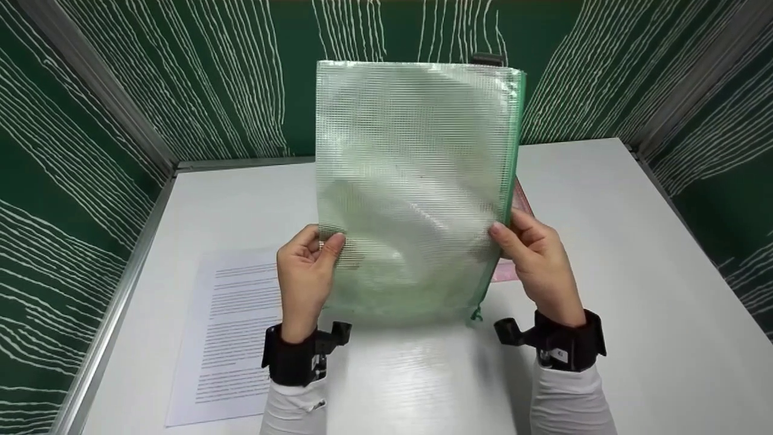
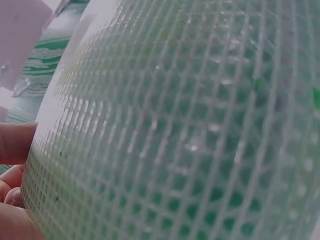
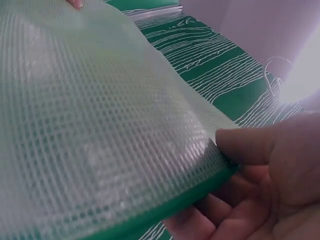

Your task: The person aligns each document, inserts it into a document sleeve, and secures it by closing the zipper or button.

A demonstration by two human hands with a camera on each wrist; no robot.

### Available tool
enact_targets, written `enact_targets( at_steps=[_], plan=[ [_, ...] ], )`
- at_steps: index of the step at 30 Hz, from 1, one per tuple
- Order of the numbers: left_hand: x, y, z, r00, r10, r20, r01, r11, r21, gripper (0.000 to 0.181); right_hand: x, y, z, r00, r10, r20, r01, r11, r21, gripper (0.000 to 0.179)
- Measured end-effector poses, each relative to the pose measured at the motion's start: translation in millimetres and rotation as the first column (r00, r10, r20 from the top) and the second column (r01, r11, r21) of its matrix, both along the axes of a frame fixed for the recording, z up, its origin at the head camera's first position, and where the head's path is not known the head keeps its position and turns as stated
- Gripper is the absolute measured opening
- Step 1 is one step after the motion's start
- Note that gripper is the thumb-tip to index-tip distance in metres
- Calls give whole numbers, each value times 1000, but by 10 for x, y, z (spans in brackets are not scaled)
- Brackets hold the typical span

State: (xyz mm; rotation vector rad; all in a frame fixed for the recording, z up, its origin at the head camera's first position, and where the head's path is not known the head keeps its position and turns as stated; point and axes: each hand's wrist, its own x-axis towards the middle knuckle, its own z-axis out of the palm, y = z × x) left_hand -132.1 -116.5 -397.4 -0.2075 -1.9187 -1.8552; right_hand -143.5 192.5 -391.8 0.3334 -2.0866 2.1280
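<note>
A translucent mesh zipper pouch (image 1: 416, 169) with a green zipper edge on its right side is held up above the table in the head view. My left hand (image 1: 307, 266) pinches its left edge, thumb in front and fingers behind. On the zipper side, my right hand (image 1: 540, 260) pinches the edge the same way. A green zipper pull hangs at the pouch's lower right corner. The left wrist view is mostly filled by the pouch's grid (image 2: 165, 125). In the right wrist view, the thumb (image 3: 245, 145) presses near the green edge (image 3: 165, 215).
A printed sheet of paper (image 1: 235, 338) lies on the white table (image 1: 634, 290) at left, partly behind my left arm. Something pink (image 1: 506, 273) lies behind the pouch, mostly hidden. Green panels with white wavy lines (image 1: 211, 78) surround the table. A dark object (image 1: 487, 58) shows above the pouch.
</note>
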Motion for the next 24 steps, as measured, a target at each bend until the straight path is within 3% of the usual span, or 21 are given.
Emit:
enact_targets(
  at_steps=[8, 16, 24],
  plan=[
    [-1, -35, 14, 998, 50, 34, -51, 999, 19, 12, -38, 1, -23, 1000, 20, 21, -22, 996, 84, 36],
    [-40, -105, -17, 998, 39, 58, -36, 998, -53, 18, -127, -65, -92, 994, 48, 94, -51, 998, 27, 43],
    [-179, -202, -168, 987, 53, 151, -48, 998, -37, 22, -339, -163, -302, 979, 97, 181, -107, 993, 48, 49]
  ],
)
